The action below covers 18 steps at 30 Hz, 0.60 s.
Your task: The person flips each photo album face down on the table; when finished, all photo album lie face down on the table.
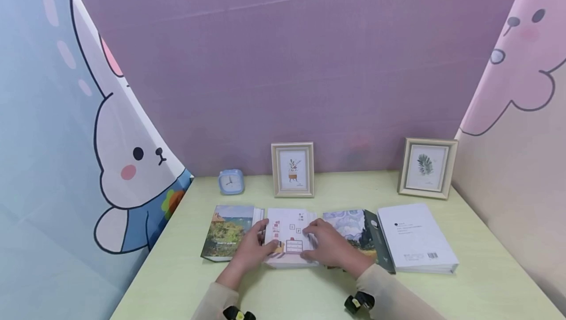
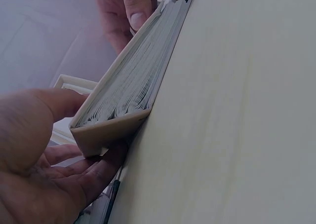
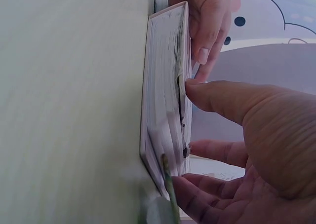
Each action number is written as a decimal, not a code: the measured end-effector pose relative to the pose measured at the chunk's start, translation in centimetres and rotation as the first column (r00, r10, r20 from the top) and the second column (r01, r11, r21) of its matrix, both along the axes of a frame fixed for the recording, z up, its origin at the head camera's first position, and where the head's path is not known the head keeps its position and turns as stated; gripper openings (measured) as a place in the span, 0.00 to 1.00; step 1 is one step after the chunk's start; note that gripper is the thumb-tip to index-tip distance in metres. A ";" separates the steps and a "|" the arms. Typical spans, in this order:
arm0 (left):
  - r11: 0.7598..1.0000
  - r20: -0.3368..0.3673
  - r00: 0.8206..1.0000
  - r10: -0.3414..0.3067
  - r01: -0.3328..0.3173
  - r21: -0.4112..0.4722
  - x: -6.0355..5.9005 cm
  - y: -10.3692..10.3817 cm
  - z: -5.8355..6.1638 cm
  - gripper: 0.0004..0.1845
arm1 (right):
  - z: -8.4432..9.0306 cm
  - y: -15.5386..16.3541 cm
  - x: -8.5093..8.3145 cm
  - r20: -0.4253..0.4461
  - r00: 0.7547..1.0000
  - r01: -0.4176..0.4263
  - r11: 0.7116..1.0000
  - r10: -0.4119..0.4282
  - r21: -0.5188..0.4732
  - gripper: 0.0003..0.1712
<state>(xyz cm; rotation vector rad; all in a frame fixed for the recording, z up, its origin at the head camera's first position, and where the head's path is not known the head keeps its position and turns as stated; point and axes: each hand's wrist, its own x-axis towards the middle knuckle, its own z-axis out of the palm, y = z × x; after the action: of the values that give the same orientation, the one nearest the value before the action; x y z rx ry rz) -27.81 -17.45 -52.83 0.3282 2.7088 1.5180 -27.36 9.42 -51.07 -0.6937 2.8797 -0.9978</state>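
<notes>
Left hand (image 1: 249,251) and right hand (image 1: 329,246), fingers curled, clasp opposite sides of the thick white illustrated-cover album (image 1: 289,234) lying flat on the pale green counter (image 1: 309,295).

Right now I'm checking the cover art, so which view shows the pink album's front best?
The head view: the pink album lies face up between both hands. Both wrist views show only its page edges.
</notes>
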 end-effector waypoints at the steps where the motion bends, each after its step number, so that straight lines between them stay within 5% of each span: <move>1: 1.000 0.006 1.000 0.006 -0.006 -0.005 0.1 0.1 0.0 0.41 | 0.0 0.0 0.0 0.005 1.000 0.002 1.000 -0.002 0.000 0.40; 18: 1.000 -0.015 1.000 0.012 -0.012 0.011 -0.1 0.2 -0.2 0.40 | -0.2 -0.1 -0.1 0.034 0.999 0.011 1.000 -0.011 -0.006 0.38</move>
<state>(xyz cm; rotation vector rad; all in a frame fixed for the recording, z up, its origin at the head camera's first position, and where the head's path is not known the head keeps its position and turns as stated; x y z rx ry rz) -27.87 -17.22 -53.08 0.3261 2.7200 1.5398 -27.44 9.29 -51.24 -0.6554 2.8556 -1.0098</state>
